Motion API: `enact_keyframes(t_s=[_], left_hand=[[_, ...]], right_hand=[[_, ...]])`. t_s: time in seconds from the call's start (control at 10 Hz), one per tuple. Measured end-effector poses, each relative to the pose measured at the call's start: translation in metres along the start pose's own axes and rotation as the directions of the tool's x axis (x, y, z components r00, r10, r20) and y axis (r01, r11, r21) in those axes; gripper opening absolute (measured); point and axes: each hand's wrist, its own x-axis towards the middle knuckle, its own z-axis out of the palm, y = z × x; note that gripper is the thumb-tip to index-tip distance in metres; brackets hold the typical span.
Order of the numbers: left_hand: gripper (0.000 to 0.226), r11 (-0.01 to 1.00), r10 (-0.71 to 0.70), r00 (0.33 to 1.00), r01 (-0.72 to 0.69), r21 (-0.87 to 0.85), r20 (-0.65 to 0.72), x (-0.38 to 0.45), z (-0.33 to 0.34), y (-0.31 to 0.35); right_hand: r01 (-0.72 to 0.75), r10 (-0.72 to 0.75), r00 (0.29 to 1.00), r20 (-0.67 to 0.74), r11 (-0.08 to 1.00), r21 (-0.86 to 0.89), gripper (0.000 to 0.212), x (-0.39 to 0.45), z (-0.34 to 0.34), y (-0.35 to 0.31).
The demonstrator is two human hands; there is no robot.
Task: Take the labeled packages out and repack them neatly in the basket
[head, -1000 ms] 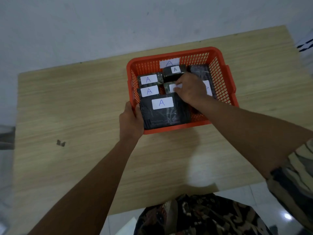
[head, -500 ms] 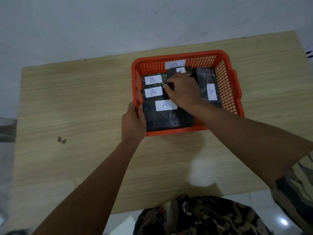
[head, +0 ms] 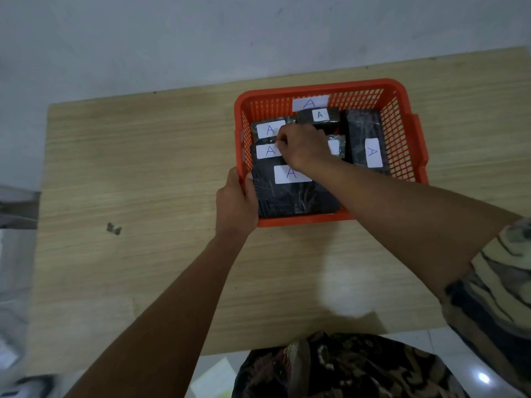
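Note:
An orange plastic basket [head: 408,133] stands on the wooden table [head: 143,196] and holds several black wrapped packages with white "A" labels. A large package [head: 293,193] lies at the front, two small ones [head: 265,129] at the left, one small package [head: 316,114] at the back, and a long package [head: 366,139] on the right. My left hand [head: 237,203] grips the basket's front-left corner. My right hand [head: 301,149] reaches into the basket, its fingertips pinched at the inner edge of the two left small packages. It partly hides another small package [head: 336,146].
A white "A" label [head: 310,103] is stuck on the basket's back wall. A small dark scrap [head: 114,228] lies on the table at the left. A white wall runs behind the table. Tiled floor shows past the near edge.
My right hand has slid leftwards across the basket, from the middle small package to the left small ones. My left hand has kept its hold on the basket corner.

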Motion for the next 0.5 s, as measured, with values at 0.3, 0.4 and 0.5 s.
enact_keyframes(t_s=[0.3, 0.4, 0.5], left_hand=[[0.025, 1.000, 0.009, 1.000, -0.009, 0.005, -0.012, 0.001, 0.003, -0.003], [0.029, 1.000, -0.003, 1.000, 0.003, 0.008, 0.013, 0.001, 0.000, 0.001], [0.047, 0.996, 0.083, 0.996, -0.083, 0.046, -0.014, -0.003, -0.003, -0.002]], right_hand=[[0.132, -0.118, 0.985, -0.126, 0.984, 0.117, 0.029, -0.033, -0.001, 0.027], [0.149, -0.130, 0.977, -0.170, 0.984, 0.101, 0.031, -0.053, -0.008, 0.034], [0.172, -0.142, 0.952, -0.272, 0.981, 0.090, 0.033, -0.067, -0.013, 0.051]])
